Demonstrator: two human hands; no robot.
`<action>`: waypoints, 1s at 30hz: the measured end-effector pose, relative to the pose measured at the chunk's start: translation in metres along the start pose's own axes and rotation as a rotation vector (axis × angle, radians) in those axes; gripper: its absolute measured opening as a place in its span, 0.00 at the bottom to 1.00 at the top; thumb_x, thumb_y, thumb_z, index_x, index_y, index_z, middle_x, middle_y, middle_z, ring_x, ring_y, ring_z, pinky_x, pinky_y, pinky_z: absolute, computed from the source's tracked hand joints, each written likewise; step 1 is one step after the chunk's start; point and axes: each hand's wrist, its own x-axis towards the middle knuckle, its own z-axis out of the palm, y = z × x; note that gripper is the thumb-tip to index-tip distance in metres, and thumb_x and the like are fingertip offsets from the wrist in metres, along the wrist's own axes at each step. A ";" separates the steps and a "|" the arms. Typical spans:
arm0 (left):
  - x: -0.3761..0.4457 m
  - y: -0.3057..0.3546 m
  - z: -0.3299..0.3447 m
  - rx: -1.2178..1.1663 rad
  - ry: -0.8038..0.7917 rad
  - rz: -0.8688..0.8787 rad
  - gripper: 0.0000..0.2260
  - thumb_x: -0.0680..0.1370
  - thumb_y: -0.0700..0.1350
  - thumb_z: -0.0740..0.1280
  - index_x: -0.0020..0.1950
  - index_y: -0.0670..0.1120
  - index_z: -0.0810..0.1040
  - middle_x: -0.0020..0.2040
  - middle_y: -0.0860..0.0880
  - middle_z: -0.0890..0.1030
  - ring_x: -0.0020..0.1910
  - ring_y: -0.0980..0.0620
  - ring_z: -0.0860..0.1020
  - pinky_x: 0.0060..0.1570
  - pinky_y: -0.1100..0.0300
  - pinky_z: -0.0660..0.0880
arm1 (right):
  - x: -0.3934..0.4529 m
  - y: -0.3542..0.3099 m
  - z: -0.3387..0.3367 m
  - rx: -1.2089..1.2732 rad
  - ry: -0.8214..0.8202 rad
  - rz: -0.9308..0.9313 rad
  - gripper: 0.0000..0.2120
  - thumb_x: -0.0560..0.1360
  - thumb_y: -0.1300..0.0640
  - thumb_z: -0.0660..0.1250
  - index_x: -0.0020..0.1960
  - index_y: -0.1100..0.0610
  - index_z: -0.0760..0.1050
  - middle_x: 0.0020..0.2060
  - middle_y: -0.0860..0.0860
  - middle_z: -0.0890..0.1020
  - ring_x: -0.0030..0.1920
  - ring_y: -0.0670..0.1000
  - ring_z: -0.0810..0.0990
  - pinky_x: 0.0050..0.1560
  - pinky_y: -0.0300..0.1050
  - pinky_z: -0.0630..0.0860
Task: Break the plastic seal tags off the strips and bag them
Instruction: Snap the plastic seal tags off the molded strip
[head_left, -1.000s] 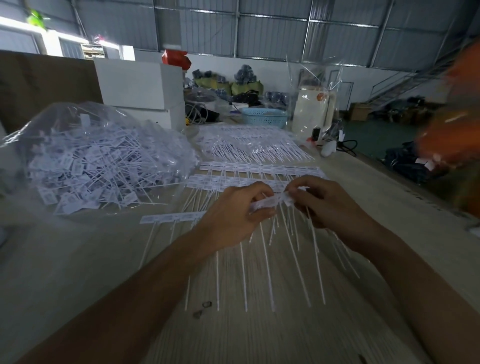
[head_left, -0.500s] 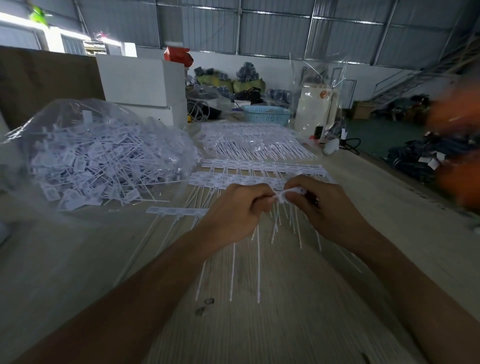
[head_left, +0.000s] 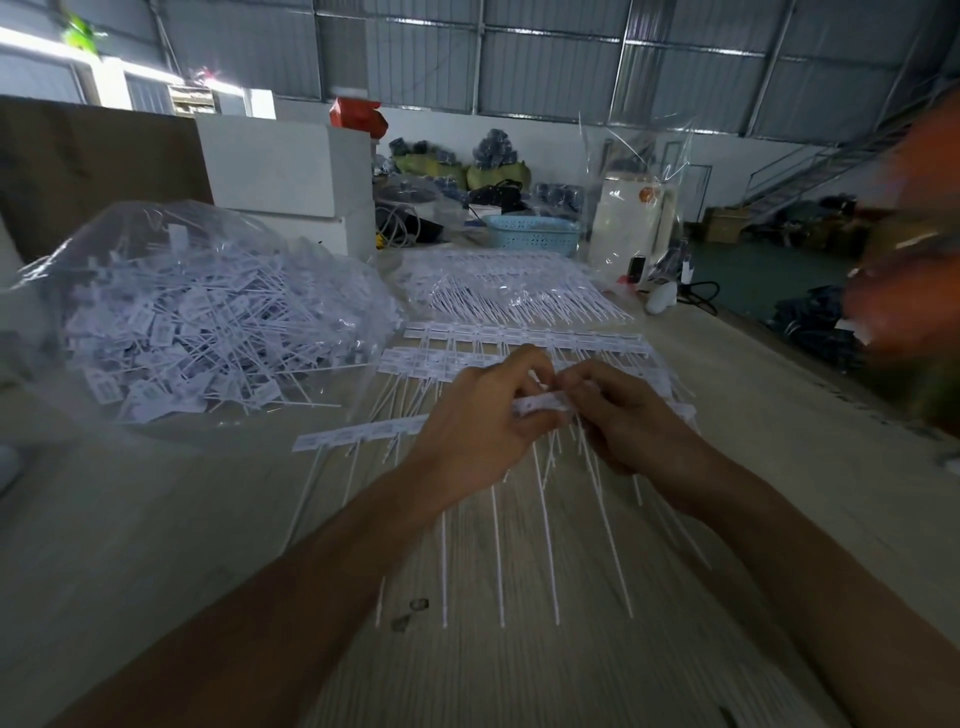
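Note:
My left hand (head_left: 475, 421) and my right hand (head_left: 623, 415) meet over the middle of the table, both pinching a white strip of seal tags (head_left: 543, 402) whose thin tails hang down toward me. The strip's left part (head_left: 358, 434) lies flat on the table. More white tag strips (head_left: 519, 335) lie in rows just beyond my hands. A clear plastic bag (head_left: 192, 317) full of loose broken-off tags sits at the left.
A second clear bag of tag strips (head_left: 498, 291) lies further back. Behind it stand white boxes (head_left: 280, 171), a blue basket (head_left: 532, 234) and a white appliance (head_left: 631, 223). A blurred orange figure (head_left: 914, 270) is at the right. Two small dark bits (head_left: 410, 613) lie on the wooden table (head_left: 156, 545).
The strip has dropped back lower and flatter between my hands after being lifted and bunched. The tails now reach further down the table toward me.

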 end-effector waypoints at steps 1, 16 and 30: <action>0.000 0.000 0.000 0.011 -0.001 0.004 0.14 0.72 0.50 0.76 0.51 0.53 0.74 0.41 0.55 0.84 0.38 0.59 0.82 0.36 0.56 0.79 | -0.002 0.000 0.000 0.016 -0.034 0.018 0.10 0.83 0.53 0.60 0.51 0.58 0.77 0.23 0.44 0.69 0.22 0.44 0.62 0.23 0.37 0.59; 0.002 -0.017 -0.013 0.159 -0.142 0.101 0.07 0.80 0.44 0.67 0.56 0.46 0.82 0.47 0.49 0.85 0.44 0.50 0.82 0.45 0.49 0.77 | -0.004 0.008 -0.010 0.026 -0.054 -0.032 0.08 0.81 0.52 0.64 0.49 0.52 0.82 0.25 0.42 0.70 0.23 0.42 0.64 0.25 0.36 0.61; 0.000 -0.009 -0.008 0.066 -0.096 0.098 0.06 0.75 0.46 0.73 0.52 0.49 0.83 0.45 0.54 0.84 0.42 0.59 0.80 0.43 0.64 0.75 | 0.001 0.015 -0.016 -0.359 0.098 -0.140 0.06 0.82 0.55 0.62 0.49 0.53 0.77 0.36 0.47 0.78 0.35 0.45 0.81 0.37 0.36 0.77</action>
